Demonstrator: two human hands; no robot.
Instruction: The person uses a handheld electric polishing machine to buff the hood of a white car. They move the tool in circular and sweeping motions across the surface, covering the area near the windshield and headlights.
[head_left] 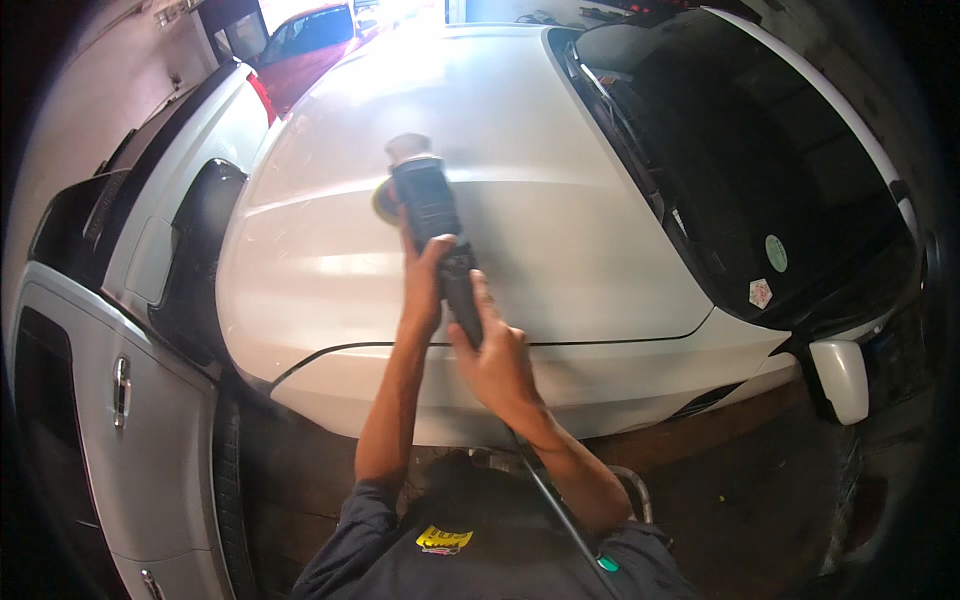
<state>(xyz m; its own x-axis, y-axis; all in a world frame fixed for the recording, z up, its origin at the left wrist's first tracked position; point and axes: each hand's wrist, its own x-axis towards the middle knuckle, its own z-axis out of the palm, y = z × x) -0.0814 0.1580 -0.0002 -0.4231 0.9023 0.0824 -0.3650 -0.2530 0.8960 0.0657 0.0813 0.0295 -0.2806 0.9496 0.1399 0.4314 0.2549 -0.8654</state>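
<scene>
A black car polisher (428, 200) with a pale, blurred head is over the white car's hood (580, 250). The yellow edge of its round pad (383, 203) shows at the left of the tool, against the painted surface. My left hand (424, 278) grips the middle of the polisher's body from the left side. Further back, my right hand (498, 352) is wrapped round its rear handle. A black power cord (556, 502) runs from the handle down past my right forearm. The pad's underside is hidden.
A silver vehicle (150, 440) stands close on the left, near the hood's front edge. To the right are the dark windshield (760, 150) with wipers and a white side mirror (842, 382) that juts out. A red car (308, 45) is at the far left. Behind me is a curved metal tube (640, 490).
</scene>
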